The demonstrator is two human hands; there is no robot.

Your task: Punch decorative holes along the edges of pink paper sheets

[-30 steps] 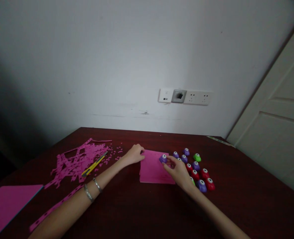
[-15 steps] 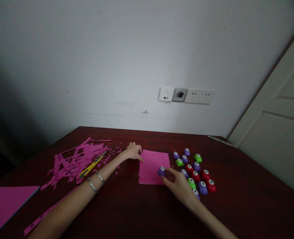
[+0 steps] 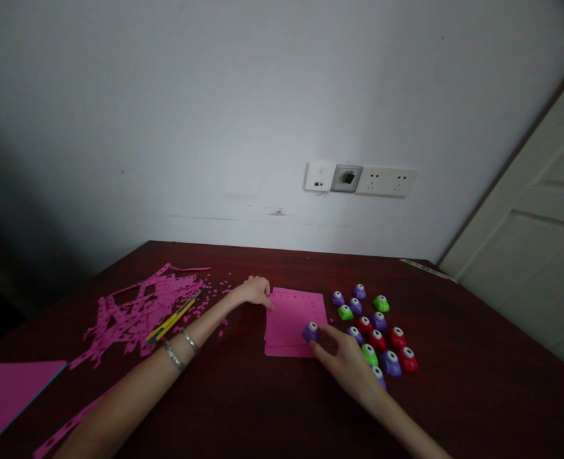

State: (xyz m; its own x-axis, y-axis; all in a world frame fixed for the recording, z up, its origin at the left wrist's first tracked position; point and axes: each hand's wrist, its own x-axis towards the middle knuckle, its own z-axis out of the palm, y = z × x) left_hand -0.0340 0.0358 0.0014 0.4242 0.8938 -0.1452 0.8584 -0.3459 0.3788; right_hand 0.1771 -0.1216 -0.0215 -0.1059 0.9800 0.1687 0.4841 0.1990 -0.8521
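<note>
A small stack of pink paper (image 3: 289, 322) lies on the dark red table (image 3: 454, 395). My left hand (image 3: 254, 291) rests curled at the stack's far left corner, fingertips pressing on the paper. My right hand (image 3: 343, 360) pinches a small purple craft punch (image 3: 310, 331) at the stack's near right edge. Just to the right, several more punches (image 3: 375, 328) in purple, green and red stand in a loose cluster.
Punched pink paper strips and scraps (image 3: 138, 312) lie at the left with a yellow utility knife (image 3: 173, 318) on them. A pink sheet (image 3: 4, 392) sits at the near left corner. Wall sockets (image 3: 358, 180) and a white door (image 3: 535, 236) stand behind.
My right hand has carried the purple punch from the far right corner of the stack down its right edge towards me. My left hand has stayed at the far left corner.
</note>
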